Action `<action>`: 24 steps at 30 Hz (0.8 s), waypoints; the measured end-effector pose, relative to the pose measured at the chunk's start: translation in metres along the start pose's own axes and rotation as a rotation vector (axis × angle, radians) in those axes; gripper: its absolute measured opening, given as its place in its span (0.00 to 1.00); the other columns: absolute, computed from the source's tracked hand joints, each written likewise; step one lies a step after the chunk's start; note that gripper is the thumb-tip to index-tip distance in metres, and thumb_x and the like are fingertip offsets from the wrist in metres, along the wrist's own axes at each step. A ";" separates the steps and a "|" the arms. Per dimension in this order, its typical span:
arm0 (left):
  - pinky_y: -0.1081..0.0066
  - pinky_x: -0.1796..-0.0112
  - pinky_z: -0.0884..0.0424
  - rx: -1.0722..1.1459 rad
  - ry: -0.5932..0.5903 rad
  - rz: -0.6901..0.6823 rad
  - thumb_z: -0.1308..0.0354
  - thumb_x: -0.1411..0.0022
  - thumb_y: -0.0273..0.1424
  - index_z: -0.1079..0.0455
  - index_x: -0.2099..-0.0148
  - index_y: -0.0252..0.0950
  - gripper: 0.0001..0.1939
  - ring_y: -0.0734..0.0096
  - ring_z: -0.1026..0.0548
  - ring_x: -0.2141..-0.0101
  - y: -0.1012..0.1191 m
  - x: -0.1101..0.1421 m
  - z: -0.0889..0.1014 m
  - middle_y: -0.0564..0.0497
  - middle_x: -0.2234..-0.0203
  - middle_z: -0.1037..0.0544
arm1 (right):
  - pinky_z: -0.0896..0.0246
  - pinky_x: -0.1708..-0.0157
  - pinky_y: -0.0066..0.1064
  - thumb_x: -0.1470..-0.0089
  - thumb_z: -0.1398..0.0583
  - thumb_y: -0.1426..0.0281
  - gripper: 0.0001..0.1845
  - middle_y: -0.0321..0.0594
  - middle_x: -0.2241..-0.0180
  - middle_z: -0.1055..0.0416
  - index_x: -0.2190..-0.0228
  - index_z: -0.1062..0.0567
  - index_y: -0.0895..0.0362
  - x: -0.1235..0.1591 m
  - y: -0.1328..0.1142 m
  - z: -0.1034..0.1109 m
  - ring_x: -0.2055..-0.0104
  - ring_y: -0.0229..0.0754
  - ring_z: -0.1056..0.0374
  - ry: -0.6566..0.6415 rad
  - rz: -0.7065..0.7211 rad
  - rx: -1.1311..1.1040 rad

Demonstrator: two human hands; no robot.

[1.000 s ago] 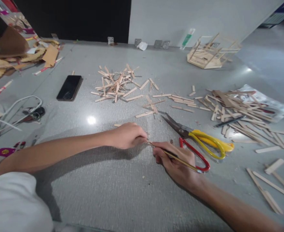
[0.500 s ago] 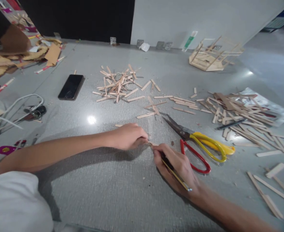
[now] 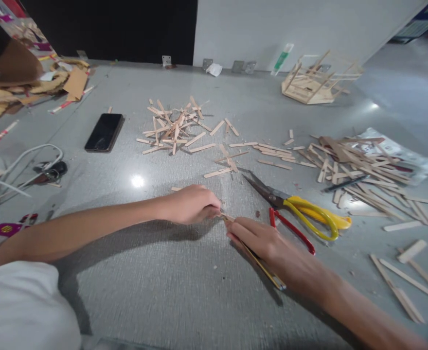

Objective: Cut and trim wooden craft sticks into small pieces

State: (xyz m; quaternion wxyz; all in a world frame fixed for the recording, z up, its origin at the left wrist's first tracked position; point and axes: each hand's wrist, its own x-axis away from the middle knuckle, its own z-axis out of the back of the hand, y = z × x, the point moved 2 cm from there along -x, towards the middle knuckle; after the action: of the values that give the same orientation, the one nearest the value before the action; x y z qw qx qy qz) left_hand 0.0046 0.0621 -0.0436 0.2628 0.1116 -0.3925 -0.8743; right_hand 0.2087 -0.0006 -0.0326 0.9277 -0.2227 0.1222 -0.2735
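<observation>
My left hand (image 3: 194, 204) is closed, its fingertips pinching the end of a small wooden craft stick (image 3: 228, 217), most of which is hidden by the hands. My right hand (image 3: 256, 238) is wrapped round a slim black-and-yellow pencil (image 3: 261, 265) that slants down under the palm. Its tip sits right at the stick, between the two hands. Just right of my right hand lie scissors (image 3: 290, 201) with one yellow and one red handle, blades pointing up and left.
Cut stick pieces (image 3: 177, 126) lie scattered mid-table; a bigger stick heap (image 3: 360, 165) with a dark pen (image 3: 347, 183) is at right. A hexagonal stick frame (image 3: 316, 87) stands at the back right. A phone (image 3: 104, 132), white cable (image 3: 55, 147) and cardboard scraps (image 3: 77, 83) are on the left.
My right hand has turned over the pencil, whose rear end has swung down toward me. The left hand keeps its pinch in almost the same place.
</observation>
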 end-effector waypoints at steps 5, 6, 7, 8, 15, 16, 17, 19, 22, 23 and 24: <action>0.71 0.72 0.48 -0.015 -0.008 0.000 0.53 0.29 0.29 0.44 0.75 0.38 0.19 0.75 0.46 0.80 -0.001 0.000 0.000 0.57 0.83 0.40 | 0.37 0.68 0.32 0.31 0.51 0.79 0.13 0.41 0.65 0.29 0.64 0.31 0.56 0.003 0.003 -0.001 0.68 0.41 0.32 -0.044 0.059 0.095; 0.71 0.72 0.48 -0.017 -0.006 -0.003 0.53 0.29 0.29 0.44 0.75 0.38 0.18 0.75 0.46 0.79 -0.001 0.000 0.000 0.57 0.82 0.40 | 0.37 0.68 0.32 0.31 0.51 0.79 0.13 0.41 0.65 0.29 0.64 0.31 0.56 0.003 0.003 -0.001 0.68 0.41 0.32 -0.046 0.064 0.101; 0.71 0.72 0.48 -0.018 -0.006 -0.005 0.53 0.29 0.29 0.44 0.75 0.38 0.18 0.75 0.46 0.79 0.000 0.000 0.000 0.58 0.82 0.40 | 0.36 0.68 0.32 0.32 0.51 0.80 0.12 0.41 0.65 0.29 0.63 0.31 0.56 0.002 0.003 0.000 0.67 0.41 0.32 -0.054 0.068 0.098; 0.71 0.72 0.48 -0.018 -0.006 -0.006 0.53 0.29 0.29 0.44 0.75 0.38 0.18 0.74 0.46 0.79 0.000 0.000 0.000 0.58 0.82 0.41 | 0.36 0.68 0.32 0.32 0.50 0.80 0.12 0.41 0.65 0.28 0.63 0.31 0.55 0.002 0.003 0.000 0.67 0.41 0.32 -0.063 0.067 0.094; 0.70 0.71 0.47 -0.017 -0.008 -0.010 0.53 0.29 0.30 0.43 0.74 0.37 0.18 0.74 0.44 0.79 -0.003 0.000 0.000 0.57 0.82 0.38 | 0.35 0.67 0.31 0.35 0.50 0.84 0.15 0.42 0.65 0.27 0.65 0.30 0.55 -0.001 0.000 0.002 0.66 0.41 0.31 -0.083 0.123 0.181; 0.71 0.71 0.47 -0.017 -0.005 -0.012 0.53 0.29 0.30 0.42 0.74 0.37 0.18 0.74 0.44 0.78 -0.004 0.000 0.000 0.57 0.81 0.37 | 0.36 0.67 0.31 0.35 0.49 0.83 0.13 0.41 0.65 0.27 0.65 0.30 0.56 -0.001 0.001 0.001 0.65 0.41 0.30 -0.083 0.114 0.180; 0.71 0.71 0.47 -0.017 -0.004 -0.014 0.53 0.29 0.30 0.42 0.74 0.37 0.18 0.74 0.44 0.78 -0.005 0.000 -0.001 0.57 0.81 0.37 | 0.36 0.67 0.32 0.34 0.48 0.81 0.12 0.41 0.65 0.27 0.65 0.30 0.56 0.000 0.002 0.000 0.66 0.41 0.30 -0.078 0.103 0.170; 0.70 0.72 0.48 -0.021 -0.005 -0.010 0.53 0.29 0.30 0.42 0.75 0.37 0.18 0.75 0.45 0.79 -0.006 0.001 -0.001 0.58 0.82 0.38 | 0.36 0.68 0.32 0.31 0.46 0.76 0.09 0.40 0.67 0.28 0.64 0.29 0.56 0.001 0.005 -0.002 0.68 0.41 0.31 -0.047 0.089 0.142; 0.71 0.72 0.47 -0.023 -0.014 0.000 0.52 0.29 0.29 0.41 0.75 0.36 0.18 0.75 0.43 0.79 -0.006 0.001 0.000 0.58 0.82 0.38 | 0.36 0.68 0.32 0.29 0.48 0.71 0.11 0.41 0.68 0.27 0.62 0.28 0.57 0.002 0.009 -0.005 0.68 0.41 0.30 0.053 0.105 0.134; 0.71 0.72 0.46 -0.020 -0.018 0.002 0.52 0.29 0.28 0.39 0.74 0.36 0.18 0.76 0.41 0.78 -0.006 0.001 0.000 0.57 0.81 0.36 | 0.36 0.68 0.32 0.29 0.49 0.72 0.11 0.41 0.69 0.27 0.62 0.28 0.57 0.001 0.009 -0.005 0.69 0.40 0.30 0.108 0.119 0.139; 0.71 0.71 0.45 -0.015 -0.021 0.004 0.51 0.29 0.28 0.38 0.73 0.36 0.17 0.76 0.39 0.78 -0.005 0.001 0.000 0.57 0.80 0.34 | 0.36 0.69 0.31 0.29 0.49 0.73 0.12 0.40 0.70 0.28 0.63 0.28 0.57 0.001 0.008 -0.005 0.71 0.40 0.31 0.165 0.133 0.139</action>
State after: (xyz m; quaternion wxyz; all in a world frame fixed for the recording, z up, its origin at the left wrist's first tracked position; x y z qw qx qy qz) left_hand 0.0015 0.0643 -0.0470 0.2612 0.0999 -0.3888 -0.8779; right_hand 0.2116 0.0028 -0.0413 0.9438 -0.1259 0.1934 -0.2364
